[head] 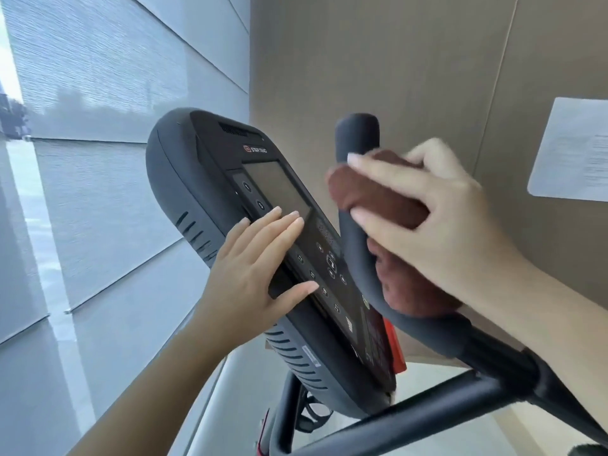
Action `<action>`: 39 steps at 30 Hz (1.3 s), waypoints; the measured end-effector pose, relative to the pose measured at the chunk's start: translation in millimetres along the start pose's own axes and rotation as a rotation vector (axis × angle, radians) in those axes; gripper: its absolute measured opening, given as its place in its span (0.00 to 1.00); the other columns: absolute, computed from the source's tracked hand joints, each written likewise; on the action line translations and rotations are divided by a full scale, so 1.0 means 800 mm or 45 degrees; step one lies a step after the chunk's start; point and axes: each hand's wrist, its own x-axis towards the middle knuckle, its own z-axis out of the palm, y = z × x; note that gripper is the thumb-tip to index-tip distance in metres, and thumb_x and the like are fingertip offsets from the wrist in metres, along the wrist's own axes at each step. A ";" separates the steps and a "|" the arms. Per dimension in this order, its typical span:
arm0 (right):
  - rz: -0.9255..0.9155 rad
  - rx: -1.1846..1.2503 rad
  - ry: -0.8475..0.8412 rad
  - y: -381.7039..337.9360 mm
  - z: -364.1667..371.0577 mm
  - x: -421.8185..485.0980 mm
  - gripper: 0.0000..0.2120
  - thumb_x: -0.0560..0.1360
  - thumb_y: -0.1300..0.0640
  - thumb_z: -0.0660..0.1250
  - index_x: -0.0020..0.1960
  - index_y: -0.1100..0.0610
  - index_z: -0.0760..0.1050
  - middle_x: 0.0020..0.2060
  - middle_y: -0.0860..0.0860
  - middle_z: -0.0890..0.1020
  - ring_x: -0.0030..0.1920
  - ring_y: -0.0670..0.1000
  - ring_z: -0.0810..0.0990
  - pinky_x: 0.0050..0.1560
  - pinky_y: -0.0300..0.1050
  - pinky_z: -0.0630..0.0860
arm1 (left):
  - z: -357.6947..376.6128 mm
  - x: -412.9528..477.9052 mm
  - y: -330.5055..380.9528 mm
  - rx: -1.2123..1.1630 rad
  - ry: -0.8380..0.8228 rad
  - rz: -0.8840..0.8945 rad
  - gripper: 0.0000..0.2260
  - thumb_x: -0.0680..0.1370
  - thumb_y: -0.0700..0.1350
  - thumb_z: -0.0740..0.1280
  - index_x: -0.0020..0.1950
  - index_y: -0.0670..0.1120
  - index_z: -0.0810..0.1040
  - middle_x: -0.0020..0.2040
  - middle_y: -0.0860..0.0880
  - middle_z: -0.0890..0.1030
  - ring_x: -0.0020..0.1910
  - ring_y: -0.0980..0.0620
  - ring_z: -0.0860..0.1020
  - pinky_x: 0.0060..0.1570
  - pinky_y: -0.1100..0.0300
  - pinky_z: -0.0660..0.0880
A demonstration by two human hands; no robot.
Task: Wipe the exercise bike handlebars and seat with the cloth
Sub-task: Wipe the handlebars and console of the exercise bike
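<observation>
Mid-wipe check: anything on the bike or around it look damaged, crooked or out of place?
Nothing stands out. The right hand wraps the brown cloth around the handlebar, and the left hand rests flat on the console, which looks intact. The paper sheet lies flat on the wall.

A sheet of white paper (572, 149) with faint, unreadable print is fixed to the tan panelled wall (411, 77) at about three o'clock in the view. Pale grey window blinds (98, 93) are hung across the nine to eleven o'clock side, with blurred dark outlines seen through them. A narrow bright strip of window (8, 64) is left uncovered at the far ten o'clock edge.
</observation>
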 end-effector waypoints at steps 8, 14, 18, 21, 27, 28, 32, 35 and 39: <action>0.020 -0.167 -0.006 -0.017 -0.005 -0.020 0.20 0.69 0.54 0.73 0.59 0.45 0.76 0.50 0.51 0.75 0.49 0.41 0.72 0.56 0.26 0.65 | 0.012 0.006 -0.030 0.180 0.112 0.248 0.21 0.76 0.56 0.61 0.62 0.44 0.75 0.63 0.49 0.76 0.65 0.50 0.69 0.68 0.52 0.52; 0.131 -0.365 0.250 -0.036 0.022 0.010 0.20 0.70 0.53 0.70 0.62 0.43 0.74 0.50 0.48 0.71 0.49 0.39 0.69 0.51 0.29 0.66 | 0.015 0.010 -0.053 0.128 0.332 0.375 0.16 0.76 0.50 0.63 0.57 0.42 0.79 0.56 0.47 0.81 0.59 0.50 0.73 0.65 0.55 0.58; 0.091 -0.747 0.082 -0.062 0.034 -0.052 0.16 0.70 0.51 0.65 0.58 0.48 0.78 0.47 0.57 0.77 0.46 0.55 0.79 0.39 0.48 0.80 | 0.022 0.010 -0.065 0.094 0.441 0.471 0.11 0.75 0.48 0.64 0.48 0.43 0.82 0.49 0.48 0.83 0.57 0.50 0.75 0.63 0.53 0.59; 0.126 -0.956 -0.032 -0.076 0.036 -0.075 0.15 0.71 0.53 0.67 0.58 0.50 0.79 0.46 0.59 0.78 0.45 0.58 0.80 0.33 0.52 0.80 | 0.023 0.012 -0.070 0.088 0.452 0.543 0.09 0.75 0.46 0.64 0.45 0.44 0.81 0.46 0.48 0.83 0.56 0.50 0.74 0.62 0.52 0.59; 0.186 -0.860 0.390 -0.097 0.046 0.003 0.19 0.72 0.57 0.69 0.62 0.53 0.75 0.56 0.58 0.74 0.56 0.56 0.75 0.52 0.49 0.75 | 0.022 0.014 -0.072 0.050 0.453 0.609 0.10 0.76 0.45 0.62 0.44 0.41 0.80 0.45 0.45 0.82 0.52 0.46 0.78 0.58 0.51 0.63; 0.199 -0.897 0.393 -0.097 0.053 0.018 0.19 0.72 0.57 0.69 0.63 0.52 0.75 0.56 0.58 0.73 0.57 0.56 0.74 0.52 0.49 0.75 | 0.022 0.013 -0.073 0.043 0.443 0.613 0.10 0.77 0.45 0.62 0.43 0.41 0.80 0.45 0.45 0.82 0.52 0.46 0.79 0.58 0.51 0.63; 0.265 -1.197 0.214 -0.094 0.078 0.012 0.19 0.72 0.56 0.68 0.63 0.52 0.75 0.56 0.61 0.73 0.54 0.61 0.73 0.46 0.51 0.75 | 0.022 0.011 -0.076 0.050 0.411 0.632 0.11 0.77 0.44 0.60 0.42 0.41 0.79 0.44 0.44 0.82 0.50 0.46 0.80 0.59 0.51 0.62; 0.321 -1.306 0.075 -0.099 0.087 -0.041 0.22 0.69 0.59 0.73 0.62 0.54 0.75 0.53 0.63 0.74 0.51 0.62 0.75 0.44 0.50 0.76 | 0.025 0.008 -0.077 0.038 0.406 0.634 0.10 0.77 0.44 0.61 0.42 0.41 0.79 0.44 0.45 0.81 0.51 0.46 0.79 0.60 0.52 0.62; 0.422 -1.235 0.013 -0.106 0.090 -0.072 0.22 0.68 0.59 0.73 0.61 0.51 0.76 0.52 0.56 0.73 0.50 0.58 0.75 0.44 0.50 0.78 | 0.025 0.006 -0.076 0.031 0.405 0.623 0.10 0.76 0.43 0.59 0.43 0.41 0.78 0.45 0.45 0.81 0.51 0.46 0.79 0.61 0.52 0.61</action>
